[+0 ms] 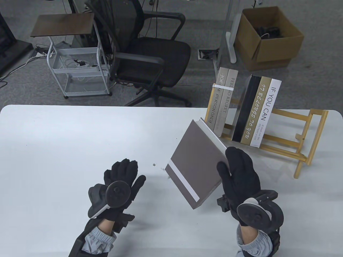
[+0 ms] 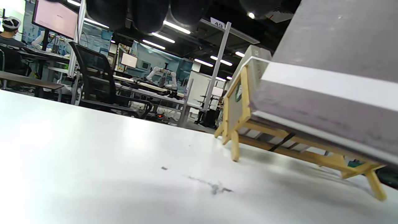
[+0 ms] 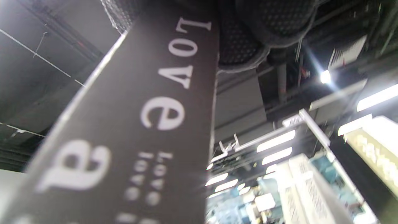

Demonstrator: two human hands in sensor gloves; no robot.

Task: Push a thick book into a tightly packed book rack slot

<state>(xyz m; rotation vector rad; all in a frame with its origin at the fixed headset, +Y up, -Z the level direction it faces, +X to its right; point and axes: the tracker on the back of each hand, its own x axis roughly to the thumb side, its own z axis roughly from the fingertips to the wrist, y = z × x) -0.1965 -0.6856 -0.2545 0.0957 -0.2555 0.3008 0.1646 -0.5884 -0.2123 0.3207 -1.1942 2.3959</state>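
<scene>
Nearest, the left hand hovers over the white table, fingers loosely spread, holding nothing. The right hand grips a thick grey book (white stripe on its cover), tilted above the table. Beyond stands the wooden rack; a gap separates two book groups.

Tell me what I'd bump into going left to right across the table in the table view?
Left hand → grey book, held up by the right hand → banded pair of books → three upright books → wooden rack.
</scene>
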